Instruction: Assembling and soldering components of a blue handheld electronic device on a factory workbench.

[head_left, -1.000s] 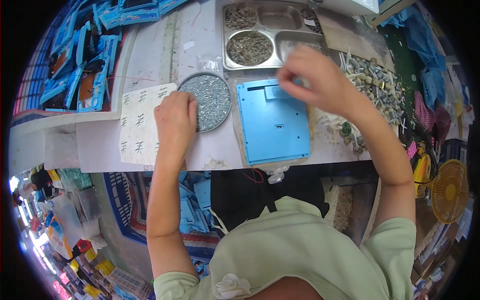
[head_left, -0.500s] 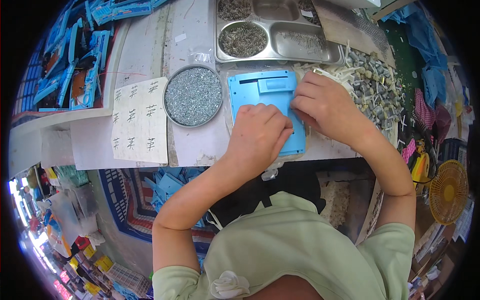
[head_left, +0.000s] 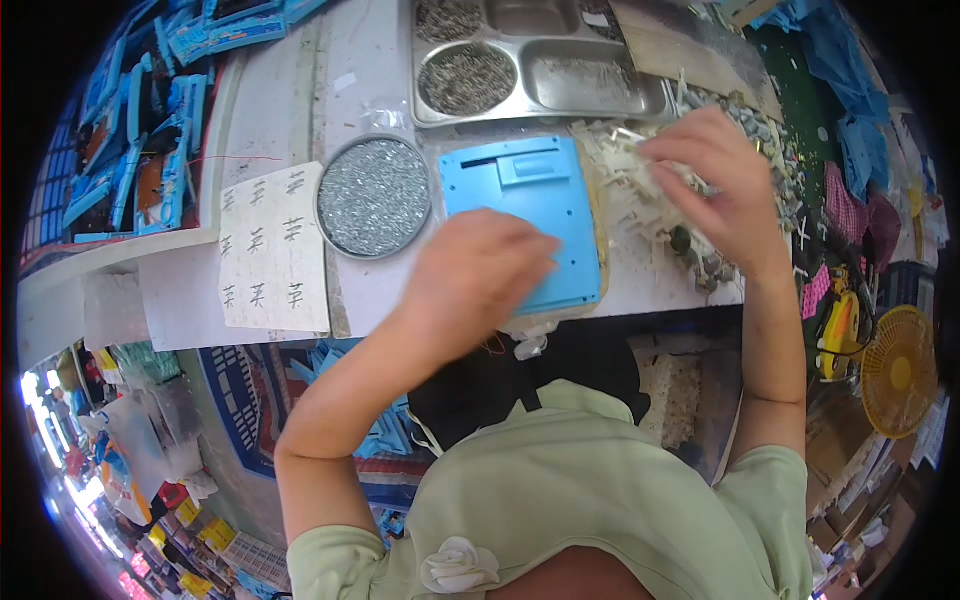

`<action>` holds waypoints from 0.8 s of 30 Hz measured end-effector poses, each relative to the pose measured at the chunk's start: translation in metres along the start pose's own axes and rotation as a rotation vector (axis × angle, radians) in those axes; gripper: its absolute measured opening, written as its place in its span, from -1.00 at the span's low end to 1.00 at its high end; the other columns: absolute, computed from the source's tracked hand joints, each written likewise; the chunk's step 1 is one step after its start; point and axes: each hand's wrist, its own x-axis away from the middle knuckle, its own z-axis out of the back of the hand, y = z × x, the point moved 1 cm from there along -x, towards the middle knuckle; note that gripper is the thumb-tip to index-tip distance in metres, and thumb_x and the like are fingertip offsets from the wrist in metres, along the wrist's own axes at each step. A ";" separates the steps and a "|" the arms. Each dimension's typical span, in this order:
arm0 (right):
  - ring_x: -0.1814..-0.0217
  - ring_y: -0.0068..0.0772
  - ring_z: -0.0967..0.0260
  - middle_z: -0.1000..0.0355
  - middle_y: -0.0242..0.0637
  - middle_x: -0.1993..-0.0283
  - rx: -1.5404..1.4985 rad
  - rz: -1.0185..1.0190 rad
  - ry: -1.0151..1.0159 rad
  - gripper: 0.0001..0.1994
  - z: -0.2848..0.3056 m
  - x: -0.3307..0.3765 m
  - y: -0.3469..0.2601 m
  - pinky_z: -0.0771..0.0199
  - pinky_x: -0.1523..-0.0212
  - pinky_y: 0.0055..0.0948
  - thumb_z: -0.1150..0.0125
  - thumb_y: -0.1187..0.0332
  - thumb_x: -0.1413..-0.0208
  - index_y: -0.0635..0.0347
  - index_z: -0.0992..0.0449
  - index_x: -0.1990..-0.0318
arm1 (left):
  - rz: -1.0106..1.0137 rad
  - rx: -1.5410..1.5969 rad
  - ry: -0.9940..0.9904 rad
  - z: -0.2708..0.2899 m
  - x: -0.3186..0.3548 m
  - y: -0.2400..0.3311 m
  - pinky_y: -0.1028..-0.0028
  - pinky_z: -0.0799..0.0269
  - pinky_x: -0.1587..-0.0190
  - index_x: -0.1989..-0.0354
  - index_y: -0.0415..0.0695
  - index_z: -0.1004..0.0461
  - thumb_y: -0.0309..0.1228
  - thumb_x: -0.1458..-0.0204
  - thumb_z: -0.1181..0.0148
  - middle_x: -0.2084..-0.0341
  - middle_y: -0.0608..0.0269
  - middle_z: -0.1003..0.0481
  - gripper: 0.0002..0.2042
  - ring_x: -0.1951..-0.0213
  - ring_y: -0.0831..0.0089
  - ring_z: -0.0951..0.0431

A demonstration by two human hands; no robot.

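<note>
A flat blue plastic panel (head_left: pixel 530 205) lies on the white bench in front of me. My left hand (head_left: pixel 480 275) rests on its lower left part, fingers curled; whether it holds something small I cannot tell. My right hand (head_left: pixel 715 185) hovers over a heap of white plastic parts (head_left: pixel 625 185) to the right of the panel, fingers bent down into the heap and blurred. A round dish of small metal screws (head_left: pixel 373 197) sits just left of the panel.
A steel compartment tray (head_left: pixel 600 90) with more screws stands behind the panel. A white sheet with written marks (head_left: pixel 270 250) lies at the left. Blue plastic parts (head_left: pixel 150 150) are stacked far left. A yellow fan (head_left: pixel 900 370) stands at lower right.
My right hand has left the blue panel and moved right to the heap of white parts. My left hand has slid lower left on the panel.
</note>
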 end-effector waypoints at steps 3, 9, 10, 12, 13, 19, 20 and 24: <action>-0.08 -0.30 -0.48 -0.56 -0.21 -0.04 -0.177 -0.210 0.264 -0.70 0.021 -0.022 0.016 -0.46 -0.12 -0.35 -0.28 0.52 -0.16 0.26 -0.59 -0.06 | 0.198 -0.310 0.178 0.055 0.022 -0.036 0.19 -0.39 0.19 0.40 -0.15 -0.55 -0.40 0.17 -0.40 0.37 0.20 -0.52 -0.82 0.26 0.19 -0.52; -0.55 -0.19 -0.08 -0.13 -0.09 -0.52 -0.912 -0.129 0.390 -0.43 0.002 -0.107 0.133 0.03 -0.52 -0.27 0.05 0.35 -0.42 0.27 -0.03 -0.52 | 0.453 -0.666 -0.065 0.050 0.054 -0.112 0.15 -0.32 0.13 0.51 0.02 -0.60 -0.21 0.13 -0.31 0.41 0.26 -0.50 -0.85 0.20 0.27 -0.49; -0.48 -0.21 -0.20 -0.23 -0.10 -0.45 -0.848 -0.090 0.341 -0.47 0.009 -0.129 0.116 -0.08 -0.46 -0.32 0.02 0.38 -0.41 0.29 -0.12 -0.48 | 0.451 -0.678 0.005 0.059 0.051 -0.102 0.16 -0.31 0.10 0.48 0.02 -0.61 -0.22 0.11 -0.30 0.40 0.29 -0.51 -0.86 0.18 0.28 -0.49; -0.32 -0.31 -0.33 -0.39 -0.14 -0.31 -0.780 -0.149 0.226 -0.50 0.012 -0.147 0.108 -0.22 -0.35 -0.35 -0.06 0.36 -0.38 0.30 -0.24 -0.41 | 0.455 -0.679 0.056 0.062 0.057 -0.089 0.18 -0.29 0.05 0.44 0.03 -0.61 -0.23 0.06 -0.28 0.36 0.33 -0.52 -0.88 0.14 0.30 -0.49; -0.25 -0.35 -0.37 -0.43 -0.15 -0.25 -0.771 -0.156 0.190 -0.50 0.007 -0.155 0.097 -0.27 -0.30 -0.37 -0.10 0.33 -0.36 0.31 -0.26 -0.39 | 0.450 -0.691 0.033 0.064 0.057 -0.088 0.18 -0.28 0.03 0.43 0.04 -0.61 -0.24 0.04 -0.27 0.35 0.34 -0.52 -0.88 0.13 0.30 -0.49; 0.07 -0.55 -0.32 -0.38 -0.30 0.04 -1.126 -0.155 -0.040 -0.39 -0.011 -0.138 0.033 -0.36 0.00 -0.52 -0.27 0.12 -0.23 0.29 -0.30 -0.31 | 0.444 -0.728 0.022 0.041 0.054 -0.108 0.18 -0.26 -0.03 0.31 -0.01 -0.59 -0.26 -0.04 -0.19 0.31 0.28 -0.53 -0.86 0.12 0.30 -0.50; 0.12 -0.54 -0.31 -0.34 -0.34 0.14 -1.151 -0.185 0.006 -0.45 -0.013 -0.132 0.016 -0.35 0.06 -0.48 -0.24 0.12 -0.24 0.27 -0.31 -0.25 | 0.435 -0.739 0.049 0.039 0.053 -0.109 0.18 -0.25 -0.04 0.29 -0.02 -0.58 -0.27 -0.05 -0.18 0.31 0.28 -0.53 -0.85 0.12 0.30 -0.50; 0.24 -0.52 -0.26 -0.28 -0.33 0.27 -1.319 -0.243 0.111 -0.51 -0.020 -0.102 0.003 -0.33 0.13 -0.39 -0.18 0.12 -0.27 0.23 -0.28 -0.21 | 0.425 -0.773 -0.015 0.045 0.041 -0.107 0.18 -0.25 -0.03 0.26 -0.08 -0.55 -0.27 -0.06 -0.15 0.32 0.24 -0.54 -0.81 0.13 0.28 -0.50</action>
